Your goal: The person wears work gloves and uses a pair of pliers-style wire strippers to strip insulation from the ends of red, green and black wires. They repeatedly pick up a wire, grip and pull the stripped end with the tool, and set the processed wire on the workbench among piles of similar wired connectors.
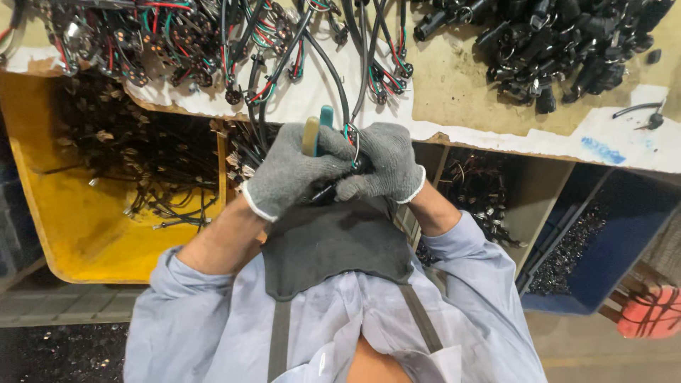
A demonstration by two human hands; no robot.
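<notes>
Our gloved left hand [287,170] grips pliers [317,131] by the handles, just below the bench [496,106] edge. Our right hand [379,164] closes around a black connector [360,164], its cable [333,78] rising between our fingers.

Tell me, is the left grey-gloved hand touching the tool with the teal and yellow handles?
Touching. The head view shows the left hand wrapped around the teal and yellow tool handles, which stick out above its fingers.

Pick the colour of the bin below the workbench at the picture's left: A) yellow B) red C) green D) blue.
A: the bin under the bench edge beside the left hand is yellow, with dark wire scraps lying in it; the blue bin sits on the other side.
</notes>
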